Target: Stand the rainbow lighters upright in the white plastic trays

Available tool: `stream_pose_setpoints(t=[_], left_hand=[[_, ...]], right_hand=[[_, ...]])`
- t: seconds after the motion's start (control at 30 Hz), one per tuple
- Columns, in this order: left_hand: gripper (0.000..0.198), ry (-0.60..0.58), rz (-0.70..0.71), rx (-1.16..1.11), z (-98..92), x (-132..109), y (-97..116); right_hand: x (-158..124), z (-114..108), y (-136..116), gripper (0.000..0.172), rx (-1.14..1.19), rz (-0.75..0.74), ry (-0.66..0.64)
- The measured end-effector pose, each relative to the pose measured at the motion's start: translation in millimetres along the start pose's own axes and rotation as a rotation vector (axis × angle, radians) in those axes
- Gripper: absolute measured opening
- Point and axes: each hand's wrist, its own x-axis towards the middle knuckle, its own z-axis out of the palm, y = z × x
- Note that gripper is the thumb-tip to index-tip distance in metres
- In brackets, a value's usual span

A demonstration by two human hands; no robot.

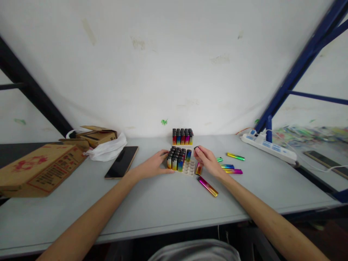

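My left hand (154,165) curves round the left side of a pale tray (189,168), fingers behind and thumb along the front. Upright lighters (174,164) with black tops and shiny colored bodies fill its left part, while round sockets show at the right. A blue lighter (188,156) stands in it near the back. Just right of the tray, my right hand (206,159) pinches a lighter whose black top (196,147) shows at the fingertips. Below that hand a red-orange lighter body (199,169) is partly hidden; I cannot tell whether it is the held one.
A second block of upright lighters (182,136) stands near the wall. Loose lighters lie at the right, including a pink-yellow one (208,186) and a green one (235,156). A phone (121,162), white bag (107,148), cardboard box (40,168) and power strip (269,148) flank them.
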Motion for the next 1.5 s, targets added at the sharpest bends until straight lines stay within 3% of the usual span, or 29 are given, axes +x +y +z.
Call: stream_pose_setpoints(t=[0.3, 0.5, 0.73, 0.9, 1.07, 1.17, 1.33, 1.5], left_hand=[[0.075, -0.038, -0.047, 0.020, -1.6, 0, 4], [0.077, -0.026, -0.052, 0.010, -0.3, 0, 1], [0.077, -0.018, -0.023, 0.011, 0.7, 0, -2], [0.075, -0.033, -0.020, 0.029, -0.2, 0, 0], [0.075, -0.035, -0.039, 0.015, -0.9, -1, 3], [0.075, -0.026, -0.032, 0.014, -0.5, -1, 2], [0.075, -0.017, -0.005, 0.011, 1.1, -1, -2], [0.076, -0.006, -0.013, -0.010, 1.6, 0, -2]], right_hand=[[-2, 2, 1, 0.052, -0.093, 0.065, 0.088], [-4, 4, 3, 0.040, -0.131, 0.080, 0.100], [-2, 1, 0, 0.047, -0.236, -0.017, 0.119], [-2, -5, -7, 0.037, -0.286, -0.088, 0.058], [-2, -10, -9, 0.036, -0.444, -0.280, -0.032], [-2, -9, -7, 0.038, -0.497, -0.247, -0.096], [-1, -7, -3, 0.041, -0.525, -0.225, -0.057], [1, -3, 3, 0.037, -0.622, -0.183, -0.163]])
